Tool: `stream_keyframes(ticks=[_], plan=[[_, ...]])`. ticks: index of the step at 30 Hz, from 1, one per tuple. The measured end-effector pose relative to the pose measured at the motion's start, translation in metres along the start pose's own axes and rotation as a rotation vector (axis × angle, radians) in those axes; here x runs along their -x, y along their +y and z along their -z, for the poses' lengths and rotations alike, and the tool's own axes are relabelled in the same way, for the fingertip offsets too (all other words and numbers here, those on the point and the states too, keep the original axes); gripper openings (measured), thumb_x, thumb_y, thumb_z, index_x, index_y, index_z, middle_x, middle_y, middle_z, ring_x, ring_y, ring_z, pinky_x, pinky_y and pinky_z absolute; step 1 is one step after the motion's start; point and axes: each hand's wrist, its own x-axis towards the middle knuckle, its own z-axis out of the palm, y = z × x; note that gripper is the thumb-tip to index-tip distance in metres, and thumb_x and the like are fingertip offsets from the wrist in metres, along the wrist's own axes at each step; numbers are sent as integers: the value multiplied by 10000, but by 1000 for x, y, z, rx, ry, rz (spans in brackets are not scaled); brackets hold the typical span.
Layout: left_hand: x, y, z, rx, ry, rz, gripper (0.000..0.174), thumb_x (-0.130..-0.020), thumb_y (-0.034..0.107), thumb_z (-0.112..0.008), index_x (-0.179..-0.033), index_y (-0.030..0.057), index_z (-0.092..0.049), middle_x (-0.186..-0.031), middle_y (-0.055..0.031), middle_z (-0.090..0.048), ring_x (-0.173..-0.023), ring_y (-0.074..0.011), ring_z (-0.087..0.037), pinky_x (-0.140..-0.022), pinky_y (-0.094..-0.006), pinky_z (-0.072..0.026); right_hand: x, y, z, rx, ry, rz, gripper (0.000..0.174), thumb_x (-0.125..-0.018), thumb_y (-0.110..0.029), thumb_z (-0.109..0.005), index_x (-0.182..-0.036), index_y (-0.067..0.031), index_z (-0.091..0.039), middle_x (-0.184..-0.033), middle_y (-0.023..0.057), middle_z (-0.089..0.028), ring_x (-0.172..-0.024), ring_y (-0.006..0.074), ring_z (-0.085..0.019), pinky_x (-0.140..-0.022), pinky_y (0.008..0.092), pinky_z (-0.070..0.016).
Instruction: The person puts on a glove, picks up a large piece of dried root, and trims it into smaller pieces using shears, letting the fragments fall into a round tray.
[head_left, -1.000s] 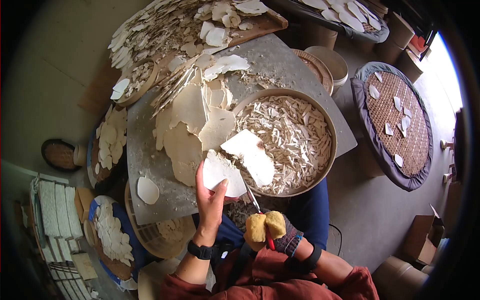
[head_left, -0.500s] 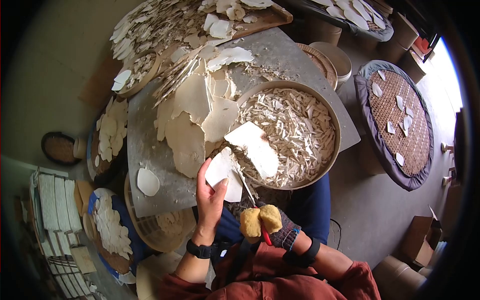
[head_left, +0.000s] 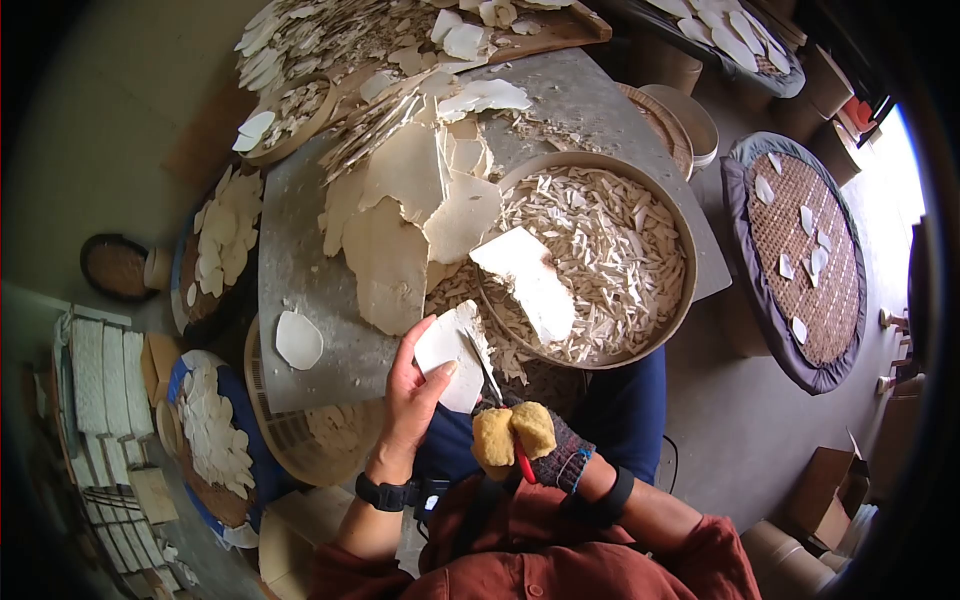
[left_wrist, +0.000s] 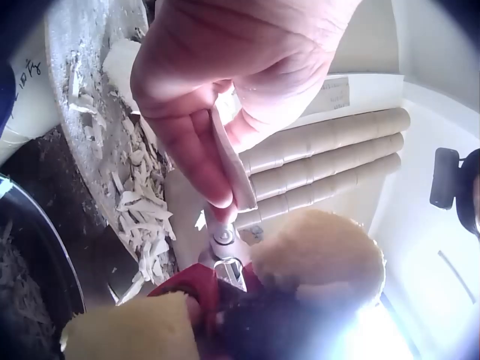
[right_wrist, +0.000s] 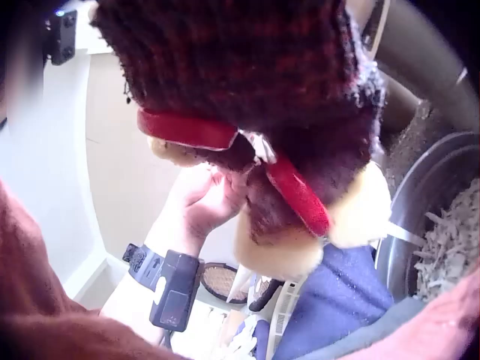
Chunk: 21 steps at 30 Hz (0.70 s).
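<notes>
My left hand (head_left: 408,395) pinches a flat white piece (head_left: 445,352) between thumb and fingers, over my lap at the table's near edge. In the left wrist view the piece (left_wrist: 234,169) is seen edge-on, thin and slightly bent. The gloved right hand (head_left: 560,448), with yellow foam pads (head_left: 533,428) around its fingers, grips red-handled shears. Their steel blades (head_left: 486,366) lie along the right side of the white piece. The right wrist view shows the two red handles (right_wrist: 298,196) spread apart against the dark glove.
Ahead right, a round tray (head_left: 690,270) holds many white strips, with a large white sheet (head_left: 530,280) across its near rim. Broad pale sheets (head_left: 385,265) are stacked on the grey table (head_left: 310,370). A round woven tray (head_left: 800,230) stands to the right.
The shears have moved from the white piece's lower right corner up along its right side. The left hand has turned the piece slightly. The head view has shifted.
</notes>
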Motion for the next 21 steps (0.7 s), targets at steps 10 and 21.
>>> stream_keyframes(ticks=[10,21], plan=[[3,0,0,-47,-40,32,565,-845,-15,-557,-1369,28,-348,-1230,-101,-516,-1114,-147,-499,-976,-299,-391,-4,-21,-16,1120,72,226,234,-866,-124,-606,-1091,-61,-598,-1075,74,-632,-999,191,-610,-920,306,-472],[0,25,-2,-141,-320,124,606,-856,12,-572,-1394,61,-299,-1230,-89,-521,-1114,-126,-491,-966,-267,-377,-1,-19,-7,200,49,154,273,-934,-105,-509,-1189,-9,-522,-1181,105,-581,-1060,199,-583,-974,335,-451]])
